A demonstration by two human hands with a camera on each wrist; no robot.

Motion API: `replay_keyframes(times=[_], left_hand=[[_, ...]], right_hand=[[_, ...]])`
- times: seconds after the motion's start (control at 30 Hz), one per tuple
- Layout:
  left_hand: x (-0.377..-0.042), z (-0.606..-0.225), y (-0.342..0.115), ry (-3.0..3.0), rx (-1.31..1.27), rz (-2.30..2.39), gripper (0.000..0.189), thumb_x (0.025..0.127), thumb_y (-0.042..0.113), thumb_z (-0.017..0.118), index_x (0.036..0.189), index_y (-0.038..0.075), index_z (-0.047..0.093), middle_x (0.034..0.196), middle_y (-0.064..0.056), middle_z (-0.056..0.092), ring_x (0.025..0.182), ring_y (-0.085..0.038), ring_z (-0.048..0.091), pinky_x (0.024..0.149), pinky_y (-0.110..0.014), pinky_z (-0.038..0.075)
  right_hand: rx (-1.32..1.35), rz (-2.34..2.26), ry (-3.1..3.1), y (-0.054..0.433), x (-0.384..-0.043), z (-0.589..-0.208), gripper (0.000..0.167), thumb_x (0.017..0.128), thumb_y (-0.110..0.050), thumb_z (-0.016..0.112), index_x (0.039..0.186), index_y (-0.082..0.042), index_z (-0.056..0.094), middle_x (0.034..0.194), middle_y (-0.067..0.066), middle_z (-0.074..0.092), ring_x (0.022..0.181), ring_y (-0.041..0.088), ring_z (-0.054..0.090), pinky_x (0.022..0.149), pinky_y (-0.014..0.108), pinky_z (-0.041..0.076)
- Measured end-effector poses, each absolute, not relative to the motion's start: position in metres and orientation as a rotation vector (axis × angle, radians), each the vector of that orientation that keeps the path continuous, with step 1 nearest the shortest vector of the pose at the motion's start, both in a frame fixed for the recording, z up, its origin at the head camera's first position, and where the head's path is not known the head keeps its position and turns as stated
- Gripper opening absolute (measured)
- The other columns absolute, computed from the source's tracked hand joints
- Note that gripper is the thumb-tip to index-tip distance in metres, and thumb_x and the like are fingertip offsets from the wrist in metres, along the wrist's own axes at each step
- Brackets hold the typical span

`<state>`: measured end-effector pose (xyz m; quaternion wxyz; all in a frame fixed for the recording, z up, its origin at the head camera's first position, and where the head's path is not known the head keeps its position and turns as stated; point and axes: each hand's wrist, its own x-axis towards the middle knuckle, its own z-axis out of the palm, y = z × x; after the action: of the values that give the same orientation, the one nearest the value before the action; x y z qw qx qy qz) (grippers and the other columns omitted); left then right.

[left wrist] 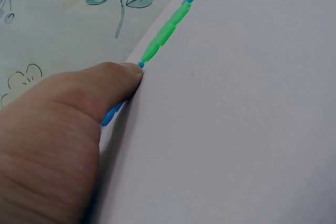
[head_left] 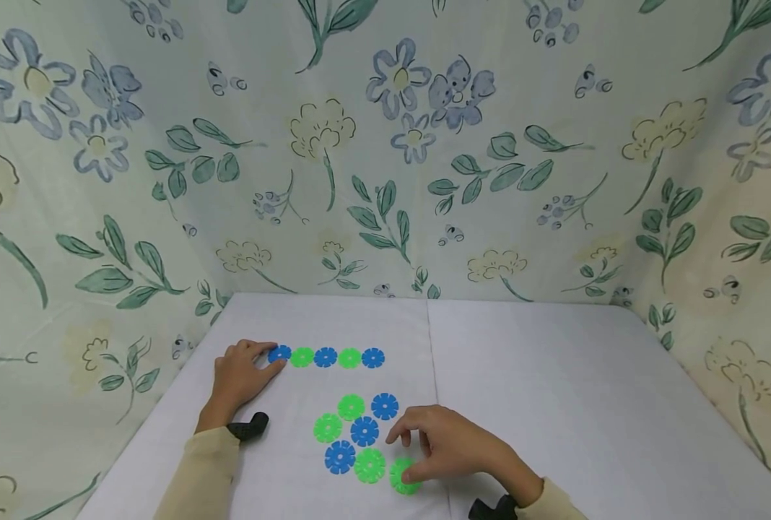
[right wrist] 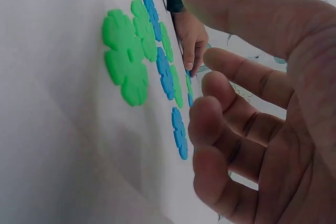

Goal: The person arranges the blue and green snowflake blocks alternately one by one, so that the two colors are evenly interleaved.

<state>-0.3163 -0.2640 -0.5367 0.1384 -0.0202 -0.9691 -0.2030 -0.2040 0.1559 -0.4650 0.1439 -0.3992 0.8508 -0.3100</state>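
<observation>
Row of five discs [head_left: 325,363] lay on the table [head_left: 587,404], used as landmark. Left hand [head_left: 239,374] was at the row's left end, on its end disc [head_left: 282,352]. Seven loose discs [head_left: 359,435] lay before the row, extending past its right end. Right hand [head_left: 453,442] was before the row, farther right. Table crease [head_left: 434,354] ran right of it; cloth [head_left: 372,238] hung behind.

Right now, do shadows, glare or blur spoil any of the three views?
Head view: fairly even light, no strong glare, disc row and loose discs readable; left wrist view: a dark shadow runs alongside the left hand, row seen nearly edge-on; right wrist view: soft shadows dim the white tabletop, discs foreshortened, right hand large and close to the lens.
</observation>
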Motion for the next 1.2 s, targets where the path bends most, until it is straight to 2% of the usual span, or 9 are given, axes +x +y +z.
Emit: replay_keyframes(times=[0.17,0.5,0.83,1.2], left_hand=[[-0.316,-0.537,-0.264,-2.809,-0.051,-0.585,0.056,0.089,0.058,0.067,0.131,0.022,0.067,0.126,-0.016,0.060,0.114,-0.038,0.054,0.089,-0.058,0.036],[-0.315,-0.535,-0.265,-2.811,-0.060,-0.592,0.056,0.089,0.057,0.067,0.132,0.021,0.066,0.128,-0.018,0.059,0.115,-0.039,0.053,0.089,-0.059,0.036],[-0.317,-0.538,-0.266,-2.810,-0.056,-0.589,0.058,0.089,0.059,0.067,0.133,0.021,0.066,0.127,-0.017,0.059,0.115,-0.038,0.053,0.089,-0.058,0.036],[-0.316,-0.537,-0.264,-2.804,-0.058,-0.589,0.055,0.089,0.056,0.068,0.132,0.022,0.066,0.126,-0.017,0.060,0.114,-0.038,0.053,0.089,-0.059,0.036]], right_hand=[[-1.189,-0.949,2.338,0.157,-0.208,-0.477,0.045,0.079,-0.040,0.084,0.119,-0.027,0.068,0.096,-0.007,0.064,0.068,0.000,0.049,0.059,0.016,0.044],[-1.168,-1.101,2.140,0.157,-0.215,-0.495,0.045,0.080,-0.035,0.084,0.119,-0.019,0.068,0.095,0.006,0.064,0.062,-0.004,0.045,0.056,0.014,0.041],[-1.261,-0.942,2.290,0.155,-0.214,-0.500,0.048,0.076,-0.044,0.086,0.117,-0.029,0.068,0.091,-0.009,0.060,0.074,-0.003,0.045,0.064,0.012,0.040],[-1.290,-0.881,2.332,0.157,-0.215,-0.500,0.052,0.071,-0.041,0.090,0.117,-0.032,0.069,0.091,-0.013,0.059,0.078,-0.004,0.048,0.067,0.013,0.042]])
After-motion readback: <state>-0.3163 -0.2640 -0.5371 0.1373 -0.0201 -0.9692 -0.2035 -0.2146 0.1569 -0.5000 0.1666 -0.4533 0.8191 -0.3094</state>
